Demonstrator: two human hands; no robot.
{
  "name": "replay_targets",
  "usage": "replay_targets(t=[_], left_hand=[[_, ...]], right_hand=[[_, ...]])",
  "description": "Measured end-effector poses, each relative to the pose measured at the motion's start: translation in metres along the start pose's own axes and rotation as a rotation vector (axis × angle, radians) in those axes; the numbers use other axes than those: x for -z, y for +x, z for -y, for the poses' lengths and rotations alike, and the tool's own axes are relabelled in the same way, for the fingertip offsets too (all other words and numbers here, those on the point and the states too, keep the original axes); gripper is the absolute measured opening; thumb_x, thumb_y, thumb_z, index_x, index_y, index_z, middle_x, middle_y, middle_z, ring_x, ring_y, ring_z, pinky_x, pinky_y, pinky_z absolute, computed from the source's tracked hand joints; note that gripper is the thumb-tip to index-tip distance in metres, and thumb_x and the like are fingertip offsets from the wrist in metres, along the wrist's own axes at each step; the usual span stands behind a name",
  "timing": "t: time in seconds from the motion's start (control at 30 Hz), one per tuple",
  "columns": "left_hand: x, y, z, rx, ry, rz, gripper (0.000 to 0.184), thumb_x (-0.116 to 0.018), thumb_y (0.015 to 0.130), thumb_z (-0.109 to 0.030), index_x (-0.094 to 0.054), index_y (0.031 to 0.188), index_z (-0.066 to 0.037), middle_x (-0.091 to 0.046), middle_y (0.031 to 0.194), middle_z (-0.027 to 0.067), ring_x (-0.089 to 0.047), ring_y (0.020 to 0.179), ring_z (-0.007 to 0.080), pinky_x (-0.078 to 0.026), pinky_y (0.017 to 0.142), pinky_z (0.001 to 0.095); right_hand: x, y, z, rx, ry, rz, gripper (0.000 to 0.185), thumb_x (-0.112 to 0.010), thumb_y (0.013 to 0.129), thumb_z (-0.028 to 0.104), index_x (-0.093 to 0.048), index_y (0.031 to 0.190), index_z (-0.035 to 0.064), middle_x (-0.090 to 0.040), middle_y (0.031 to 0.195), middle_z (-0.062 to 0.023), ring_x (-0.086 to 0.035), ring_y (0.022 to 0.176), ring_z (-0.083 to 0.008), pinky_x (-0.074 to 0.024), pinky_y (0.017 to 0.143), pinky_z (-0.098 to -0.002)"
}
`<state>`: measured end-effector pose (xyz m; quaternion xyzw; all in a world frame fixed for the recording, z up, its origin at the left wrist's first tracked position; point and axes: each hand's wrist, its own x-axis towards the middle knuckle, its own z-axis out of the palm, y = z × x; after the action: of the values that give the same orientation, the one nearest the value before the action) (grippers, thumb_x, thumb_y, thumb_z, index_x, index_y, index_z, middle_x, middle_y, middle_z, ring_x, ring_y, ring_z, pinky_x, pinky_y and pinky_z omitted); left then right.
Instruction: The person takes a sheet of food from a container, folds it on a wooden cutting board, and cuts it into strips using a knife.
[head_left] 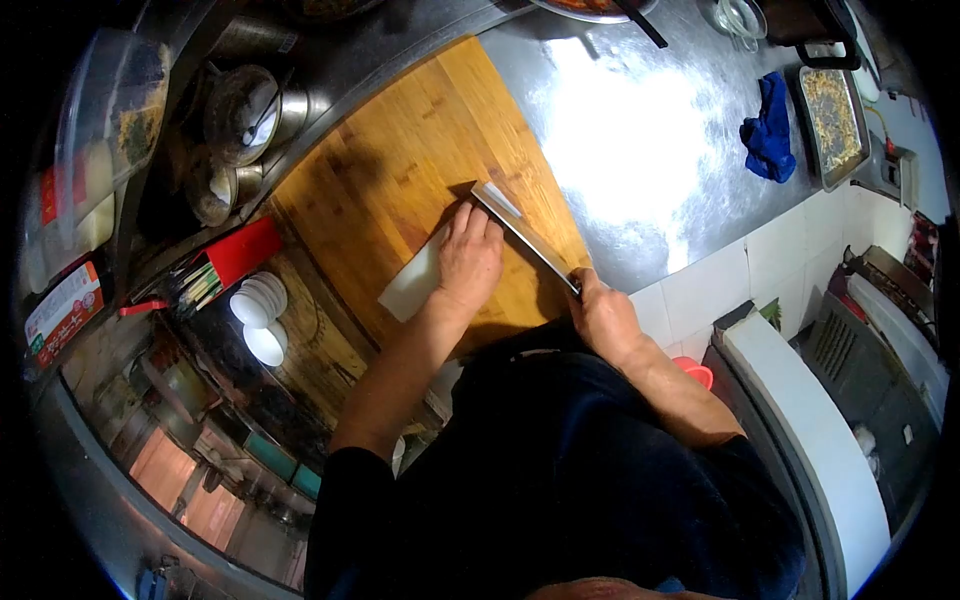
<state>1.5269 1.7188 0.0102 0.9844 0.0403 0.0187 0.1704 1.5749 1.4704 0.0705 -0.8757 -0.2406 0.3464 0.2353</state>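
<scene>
- A pale, flat piece (408, 287) is laid on the wooden board (400, 120), partly covered by the left hand (469, 255).
- The left fingers are bent and bunched beside the blade; whether the piece is gripped or only pressed cannot be told.
- A knife (530, 238) is held in the right hand (604, 308), its handle enclosed by the fingers; the blade is slanted across the board.
- A narrow white strip (505, 201) is seen just beyond the blade.
- Left of the board, thin sticks (203, 288) are held in a red box (245, 250), near which white bowls (262, 299) are nested.
- Farther up, a white substance and a spoon are contained in a metal pot (228, 92); something white is also held in a smaller pot (204, 207).
- At the far left, brownish bits are seen through a clear container (105, 90).
- On the steel counter (600, 190), a blue cloth (768, 130) is placed near a metal tray (813, 135) filled with yellowish shreds.
- At the top edge, reddish-orange food is contained in a partly cropped pan (580, 14).
</scene>
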Motion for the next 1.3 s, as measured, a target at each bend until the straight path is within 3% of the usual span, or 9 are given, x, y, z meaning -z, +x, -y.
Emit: replay_targets(t=[0.23, 0.6, 0.87, 1.3], left_hand=[[0.000, 0.001, 0.001, 0.012, 0.005, 0.011, 0.016, -0.065, 0.090, -0.010, -0.073, 0.095, 0.004, -0.064, 0.120, 0.0187, -0.059, 0.127, 0.0399, -0.053, 0.105, 0.0502], [-0.001, -0.003, -0.002, 0.063, 0.009, 0.035, 0.017, -0.066, 0.093, -0.014, -0.075, 0.096, 0.001, -0.066, 0.115, 0.0162, -0.060, 0.124, 0.0367, -0.053, 0.102, 0.0498], [0.000, -0.009, 0.004, 0.023, -0.071, 0.006, 0.025, -0.065, 0.094, -0.008, -0.071, 0.115, 0.005, -0.063, 0.133, 0.0218, -0.055, 0.138, 0.0407, -0.049, 0.116, 0.0480], [0.006, -0.004, 0.005, -0.011, -0.058, 0.041, 0.027, -0.067, 0.093, -0.007, -0.069, 0.114, 0.009, -0.062, 0.128, 0.0246, -0.057, 0.131, 0.0448, -0.051, 0.111, 0.0506]], right_hand=[[-0.003, 0.004, 0.011, -0.071, -0.029, 0.030, 0.026, -0.063, 0.096, 0.007, -0.055, 0.119, -0.0002, -0.071, 0.077, -0.0297, -0.074, 0.076, -0.0487, -0.0602, 0.068, -0.0574], [0.002, 0.073, 0.049, -0.065, -0.040, 0.100, 0.029, -0.063, 0.095, 0.006, -0.054, 0.122, -0.0020, -0.073, 0.086, -0.0325, -0.073, 0.083, -0.0532, -0.0595, 0.075, -0.0588], [0.015, 0.043, 0.034, 0.023, 0.070, -0.094, 0.029, -0.068, 0.096, 0.009, -0.058, 0.123, 0.0000, -0.071, 0.075, -0.0287, -0.073, 0.071, -0.0491, -0.0602, 0.067, -0.0570], [0.008, 0.003, 0.018, -0.027, -0.023, 0.058, 0.031, -0.067, 0.094, 0.006, -0.054, 0.121, -0.0017, -0.073, 0.093, -0.0278, -0.074, 0.080, -0.0476, -0.0614, 0.071, -0.0553]])
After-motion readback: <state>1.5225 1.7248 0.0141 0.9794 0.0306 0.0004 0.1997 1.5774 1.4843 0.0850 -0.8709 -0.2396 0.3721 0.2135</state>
